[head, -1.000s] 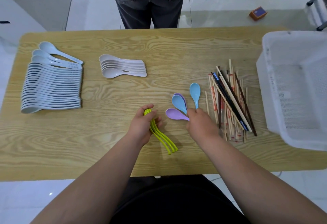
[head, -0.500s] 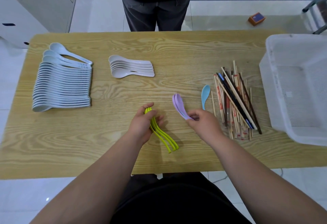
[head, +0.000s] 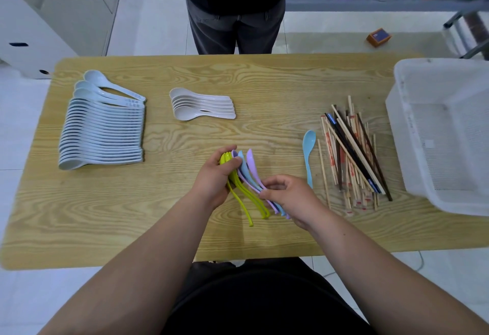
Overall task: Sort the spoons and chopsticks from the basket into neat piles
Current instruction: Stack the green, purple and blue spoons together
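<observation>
Down at the near middle of the table [head: 264,78], between the two hands, is where it's all happening. The left hand [head: 214,178] is curling its fingers round the bowls of the green spoons [head: 239,199], thumb over the top, handles fanning back toward the wrist. The right hand [head: 288,194] is pinching the handles of the purple and blue spoons [head: 250,161] between thumb and fingertips. Their bowls are nudging up against the left fingers, right beside the green ones (a mixed-colour bundle, by the look of it).

Just beyond the right hand's knuckles, a lone blue spoon [head: 309,154] is lying flat. Further out on that hand's outer side, the chopsticks [head: 352,154] are sitting in a loose, criss-crossed heap, with the basket [head: 402,149] beyond them. Well off past the left hand, a long row of pale spoons [head: 103,133] and a short stack of cream spoons [head: 203,106] are lying nested.

Now the danger. That right-hand pinch is looking light, and smooth plastic handles could be sliding apart if the thumb eases off mid-merge. The green handles are already splaying; squeezing only the bowls may be levering them wider. And the right forearm is hovering near the chopstick heap, so a careless sweep toward the lone spoon could be scattering it.
</observation>
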Available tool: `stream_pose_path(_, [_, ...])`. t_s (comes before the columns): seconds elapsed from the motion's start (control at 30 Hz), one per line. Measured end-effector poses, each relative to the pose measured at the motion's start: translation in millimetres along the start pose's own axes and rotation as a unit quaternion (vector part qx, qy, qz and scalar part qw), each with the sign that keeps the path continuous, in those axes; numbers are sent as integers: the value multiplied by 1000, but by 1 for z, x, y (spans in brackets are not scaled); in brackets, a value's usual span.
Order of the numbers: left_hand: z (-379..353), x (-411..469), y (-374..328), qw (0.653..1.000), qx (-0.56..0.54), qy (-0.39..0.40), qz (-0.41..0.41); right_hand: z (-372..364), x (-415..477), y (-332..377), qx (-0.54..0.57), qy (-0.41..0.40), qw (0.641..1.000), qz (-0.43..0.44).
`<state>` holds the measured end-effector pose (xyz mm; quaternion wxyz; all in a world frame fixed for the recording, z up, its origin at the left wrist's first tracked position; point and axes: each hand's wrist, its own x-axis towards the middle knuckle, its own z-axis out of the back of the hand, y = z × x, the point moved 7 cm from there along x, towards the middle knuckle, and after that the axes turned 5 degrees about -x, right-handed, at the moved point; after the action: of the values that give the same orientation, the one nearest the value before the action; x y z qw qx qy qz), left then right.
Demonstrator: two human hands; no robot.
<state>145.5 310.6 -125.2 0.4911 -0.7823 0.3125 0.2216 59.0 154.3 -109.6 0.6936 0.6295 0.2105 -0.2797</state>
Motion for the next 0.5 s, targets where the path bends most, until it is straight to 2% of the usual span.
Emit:
stream_pose_path(0.17, [7, -3, -4, 1000, -3, -9, 0, 3, -1, 8, 1, -10, 1000, 21])
stream_pose_path(0.43, [14, -4, -1, 999, -12, -22, 33, 7, -8, 29, -225, -15, 969, 106])
stream_pose_path(0.5, [11, -5, 0, 999, -13, -19, 35, 7, -8, 33, -244, -23, 962, 123])
